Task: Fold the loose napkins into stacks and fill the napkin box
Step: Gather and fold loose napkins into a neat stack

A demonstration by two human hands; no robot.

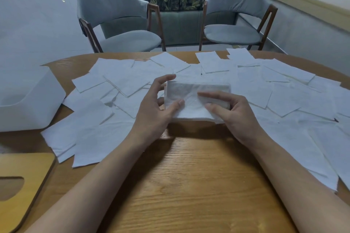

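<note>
A folded stack of white napkins (195,100) is held a little above the wooden table (189,185) in the middle. My left hand (157,108) grips its left end, thumb on top and fingers curled behind. My right hand (227,111) grips its right end, with the index finger laid across the top. Several loose white napkins (125,79) lie spread flat over the table's far half and both sides. The white napkin box (28,100) stands open at the left edge, and its inside looks bare.
A wooden lid with an oval slot (20,181) lies at the near left. Two grey chairs (121,15) (236,11) stand behind the table's far edge. A low ledge runs along the right. Bare wood shows between my forearms.
</note>
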